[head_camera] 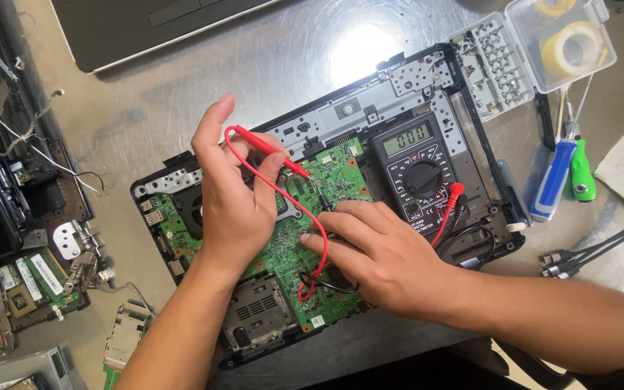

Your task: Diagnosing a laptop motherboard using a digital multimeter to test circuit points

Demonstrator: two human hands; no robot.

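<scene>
My left hand (pixel 234 195) holds a red test probe (pixel 272 149) between thumb and fingers, its tip touching the green circuit board (pixel 341 167) inside an opened black laptop base (pixel 399 87). My right hand (pixel 380 249) rests on the board and pinches a black probe (pixel 322 198), whose tip also stands on the board. A black digital multimeter (pixel 417 172) lies on the base to the right of my hands. Its red lead (pixel 312 238) loops across the board under my hands. A black lead (pixel 326 285) shows below my right hand.
A blue screwdriver (pixel 552 180) and a green one (pixel 581 172) lie right of the base. A clear plastic box (pixel 543 50) with tape rolls stands at the top right. A closed laptop (pixel 146 25) lies at the top; loose boards and parts (pixel 30 278) sit left. Cables (pixel 601 245) trail right.
</scene>
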